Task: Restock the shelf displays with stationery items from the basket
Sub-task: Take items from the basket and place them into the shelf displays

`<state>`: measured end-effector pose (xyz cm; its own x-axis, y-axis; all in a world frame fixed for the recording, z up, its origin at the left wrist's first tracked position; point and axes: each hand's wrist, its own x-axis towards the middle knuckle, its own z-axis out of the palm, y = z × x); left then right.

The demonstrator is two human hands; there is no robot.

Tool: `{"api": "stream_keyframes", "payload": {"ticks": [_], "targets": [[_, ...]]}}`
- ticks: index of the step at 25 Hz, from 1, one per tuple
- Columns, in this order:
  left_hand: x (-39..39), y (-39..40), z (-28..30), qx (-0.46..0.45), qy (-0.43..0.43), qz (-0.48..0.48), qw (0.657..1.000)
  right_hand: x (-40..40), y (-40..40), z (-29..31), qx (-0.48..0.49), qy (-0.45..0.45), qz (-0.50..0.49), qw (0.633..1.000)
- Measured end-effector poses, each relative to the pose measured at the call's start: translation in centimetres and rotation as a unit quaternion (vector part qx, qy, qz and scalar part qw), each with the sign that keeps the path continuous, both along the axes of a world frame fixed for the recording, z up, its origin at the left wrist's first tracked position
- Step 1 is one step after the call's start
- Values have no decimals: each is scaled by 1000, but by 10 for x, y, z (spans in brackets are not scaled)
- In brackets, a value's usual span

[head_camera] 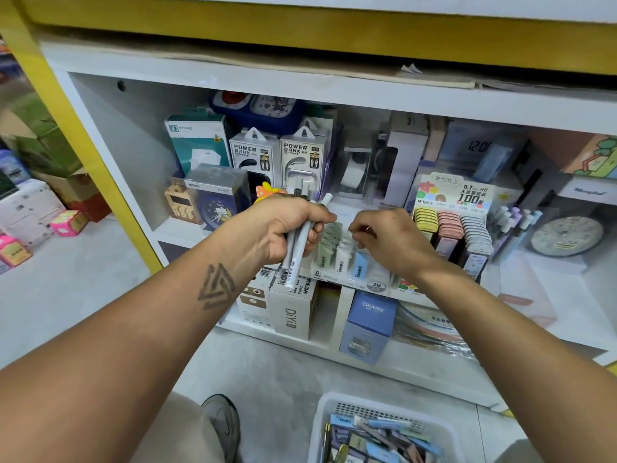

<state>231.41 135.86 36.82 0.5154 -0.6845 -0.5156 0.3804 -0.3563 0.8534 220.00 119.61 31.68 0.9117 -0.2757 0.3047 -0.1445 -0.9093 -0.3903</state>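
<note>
While gripped, pens (pixel 297 248) in left hand (pixel 283 225); right hand (pixel 384 242) seemingly pinching.

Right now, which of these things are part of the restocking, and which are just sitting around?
Part of the job:
- left hand gripping a bunch of pens
- right hand at the lead-refill display
- white basket of stationery on the floor

Just sitting there:
- power bank boxes
- blue alarm clock
- CRUHRE box
</note>
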Motion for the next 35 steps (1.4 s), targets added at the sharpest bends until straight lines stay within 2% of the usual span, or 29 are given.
{"api": "stream_keyframes", "payload": {"ticks": [3,4,5,6,8,9,10,15,19,22,25,27,31,33,35], "targets": [[-1,1,0,-3,-2,-11,1000,1,2,1,-47,73,-3,996],[-2,1,1,-5,-3,-21,1000,1,3,3,-29,68,-10,997],[-4,-1,1,-7,-3,-30,1000,1,4,7,31,39,-19,999],[-6,-3,2,-9,-3,-39,999,0,5,13,131,-1,-30,991],[-11,-9,2,-16,-4,-54,998,-6,6,29,356,-71,-34,931],[-15,-12,3,-20,-6,-62,998,-10,6,37,424,-85,-25,901],[-19,-16,3,-25,-9,-70,997,-15,6,42,456,-87,-15,886],[-40,-36,2,-74,-32,-85,993,-44,-3,56,457,-84,-34,885],[-62,-58,6,-119,45,-119,985,-72,-26,66,509,-101,-78,851],[-79,-75,4,-112,87,-119,983,-94,-45,72,531,-167,-134,820],[-98,-91,0,-92,83,-125,984,-122,-76,79,477,-260,-214,812],[-109,-100,-2,-82,67,-128,986,-140,-96,83,382,-287,-239,845],[-124,-114,-9,-84,52,-104,990,-165,-114,73,145,-182,-240,942],[-129,-120,-13,-85,43,-95,991,-172,-114,64,94,-130,-227,961],[-133,-126,-15,-93,40,-78,992,-174,-115,56,86,-112,-221,965]]}}
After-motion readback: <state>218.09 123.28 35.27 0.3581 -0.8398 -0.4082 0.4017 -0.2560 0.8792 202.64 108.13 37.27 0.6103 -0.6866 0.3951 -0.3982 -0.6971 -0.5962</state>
